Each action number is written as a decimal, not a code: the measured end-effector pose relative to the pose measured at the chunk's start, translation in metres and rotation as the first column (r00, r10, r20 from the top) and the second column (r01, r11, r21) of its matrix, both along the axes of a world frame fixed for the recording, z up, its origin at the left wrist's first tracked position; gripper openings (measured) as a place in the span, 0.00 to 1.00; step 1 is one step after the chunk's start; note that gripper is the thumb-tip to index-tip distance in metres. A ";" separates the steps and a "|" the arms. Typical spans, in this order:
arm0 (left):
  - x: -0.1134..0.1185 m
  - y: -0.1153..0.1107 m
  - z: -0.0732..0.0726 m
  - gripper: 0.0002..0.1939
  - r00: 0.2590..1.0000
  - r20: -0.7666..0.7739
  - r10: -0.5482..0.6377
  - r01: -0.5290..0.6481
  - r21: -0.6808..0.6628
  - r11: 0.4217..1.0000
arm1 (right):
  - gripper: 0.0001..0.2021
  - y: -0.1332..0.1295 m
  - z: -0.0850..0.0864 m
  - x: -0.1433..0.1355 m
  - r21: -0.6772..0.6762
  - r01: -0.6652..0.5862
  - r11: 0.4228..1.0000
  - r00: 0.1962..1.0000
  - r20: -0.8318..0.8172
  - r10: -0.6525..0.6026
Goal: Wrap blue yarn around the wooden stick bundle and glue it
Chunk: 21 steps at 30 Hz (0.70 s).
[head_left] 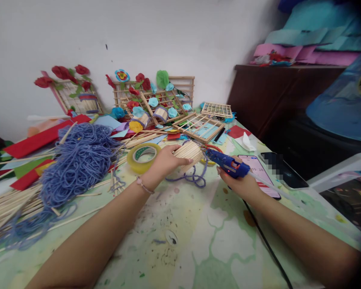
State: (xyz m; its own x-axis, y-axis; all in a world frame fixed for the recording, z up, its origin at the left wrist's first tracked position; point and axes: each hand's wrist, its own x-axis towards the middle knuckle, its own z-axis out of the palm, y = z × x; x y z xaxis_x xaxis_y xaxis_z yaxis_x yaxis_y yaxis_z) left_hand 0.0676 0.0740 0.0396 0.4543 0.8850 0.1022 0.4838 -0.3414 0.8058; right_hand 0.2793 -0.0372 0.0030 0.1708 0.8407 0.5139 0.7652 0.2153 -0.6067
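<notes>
Gripping a stick bundle point(187, 152), left hand point(165, 161) has fingers wrapped around its near end; bundle sits just above the table point(198, 241) centre. Right hand point(242, 182) is closed around a blue glue gun point(225, 162), nozzle pointing to 10 o'clock, near the bundle's right end. Tape roll point(142, 156) lies at 9 o'clock of left hand, touching it. Blue yarn point(78, 164) heaped further at 9 o'clock. Phone point(260, 174) lies under right hand.

stick bundle point(187, 152): pale bare wood, matt
glue gun point(227, 163): blue plastic, slightly glossy
yarn point(80, 160): soft blue fibre
tape roll point(143, 157): glossy film
</notes>
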 end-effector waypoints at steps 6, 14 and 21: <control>0.001 -0.001 0.001 0.26 1.000 0.007 0.003 -0.003 -0.003 1.000 | 0.08 0.000 0.000 0.001 0.034 -0.036 0.999 0.999 -0.024 0.037; 0.002 -0.006 0.007 0.31 0.999 -0.008 0.042 -0.042 -0.030 0.999 | 0.07 0.000 0.000 -0.001 0.013 -0.029 0.999 0.991 -0.131 0.031; 0.002 -0.007 0.006 0.31 0.999 0.018 0.038 -0.038 -0.016 0.999 | 0.08 0.000 -0.003 -0.001 -0.022 0.021 1.000 0.983 -0.184 -0.025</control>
State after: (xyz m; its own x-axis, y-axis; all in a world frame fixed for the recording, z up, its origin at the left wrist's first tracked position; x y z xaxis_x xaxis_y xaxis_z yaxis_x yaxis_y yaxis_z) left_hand 0.0693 0.0671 0.0457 0.4187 0.9030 0.0963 0.4813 -0.3106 0.8196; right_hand 0.2781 -0.0371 -0.0004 0.2802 0.8451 0.4553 0.6448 0.1857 -0.7415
